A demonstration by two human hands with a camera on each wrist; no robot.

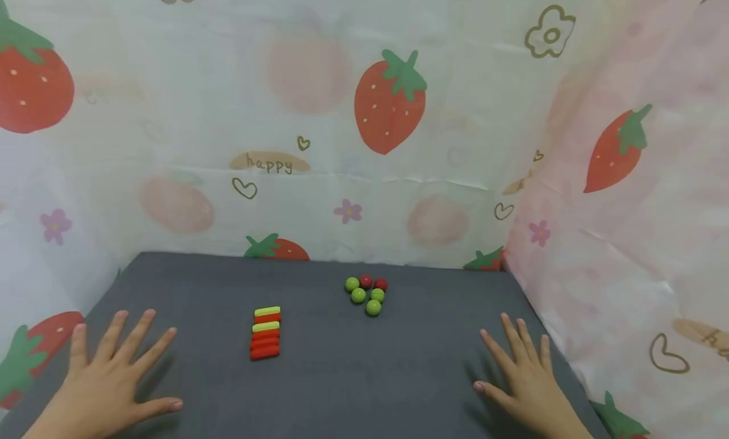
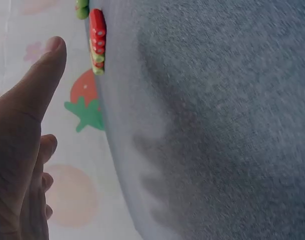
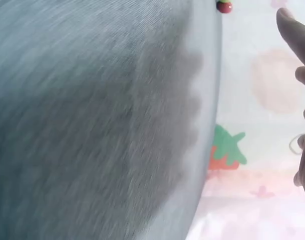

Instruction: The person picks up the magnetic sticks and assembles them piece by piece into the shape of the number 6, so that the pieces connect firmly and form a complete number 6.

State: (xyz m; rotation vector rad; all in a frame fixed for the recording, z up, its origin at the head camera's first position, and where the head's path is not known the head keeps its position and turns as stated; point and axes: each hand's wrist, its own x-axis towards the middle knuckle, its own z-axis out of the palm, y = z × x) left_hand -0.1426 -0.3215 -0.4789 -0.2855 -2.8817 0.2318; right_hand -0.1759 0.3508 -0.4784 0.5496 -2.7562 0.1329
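My left hand point(image 1: 105, 379) hovers over the left side of the dark grey table with its fingers spread, holding nothing. Over the right side, my right hand point(image 1: 521, 376) is spread the same way, also with nothing in it. Short red and yellow-green sticks point(image 1: 265, 342) lie side by side in a column, right of the left hand; they also show as red sticks point(image 2: 97, 32) in the left wrist view. Farther back, near the middle, a cluster of small round balls holds several green balls point(image 1: 358, 295) and two red balls point(image 1: 366, 281).
The dark grey table point(image 1: 319, 388) ends at the back against a hanging curtain point(image 1: 342, 192) printed with strawberries, hearts and flowers. More of this cloth hangs along the left and right sides. Shadows of both hands fall on the tabletop.
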